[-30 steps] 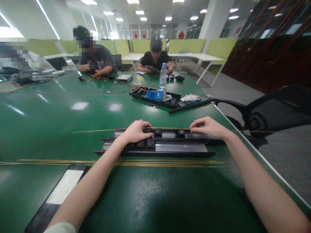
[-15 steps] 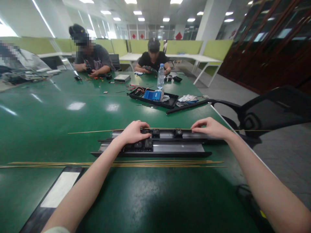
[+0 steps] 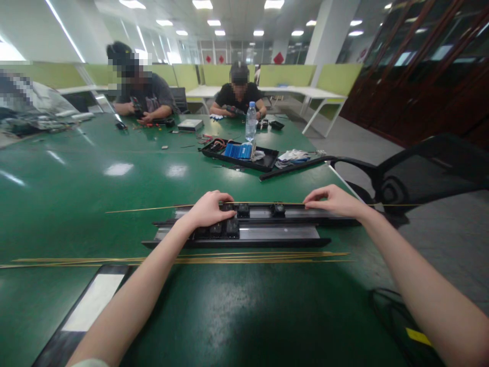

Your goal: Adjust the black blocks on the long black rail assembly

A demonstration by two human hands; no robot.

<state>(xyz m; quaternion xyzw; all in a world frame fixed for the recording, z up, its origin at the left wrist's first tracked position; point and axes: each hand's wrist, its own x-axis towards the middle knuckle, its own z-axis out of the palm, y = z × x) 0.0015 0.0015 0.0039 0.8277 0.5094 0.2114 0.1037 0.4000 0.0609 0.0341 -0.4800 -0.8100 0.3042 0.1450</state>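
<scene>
Two long black channels with silvery insides lie side by side on the green table. In the far channel [image 3: 260, 212] sit small black blocks, among them a middle block [image 3: 243, 209] and a right-hand block [image 3: 278, 208]. My left hand [image 3: 209, 208] has its thumb and fingers closed around another black block [image 3: 227, 207], partly hidden by them. A thin golden rod [image 3: 141, 209] runs along the far channel's back edge, past both hands. My right hand [image 3: 328, 198] pinches this rod near the channel's right part. More black blocks [image 3: 232, 227] sit in the near channel [image 3: 278, 233].
Several golden rods [image 3: 244, 257] lie in front of the channels. A black flat panel with a white label [image 3: 93, 300] is at lower left. Beyond stand a black tray [image 3: 263, 162] and a bottle [image 3: 250, 122]. A black chair [image 3: 431, 163] is at right; two people work across the table.
My right hand has shifted very slightly right relative to the channels. The left hand keeps its grip. The whole view has moved a little.
</scene>
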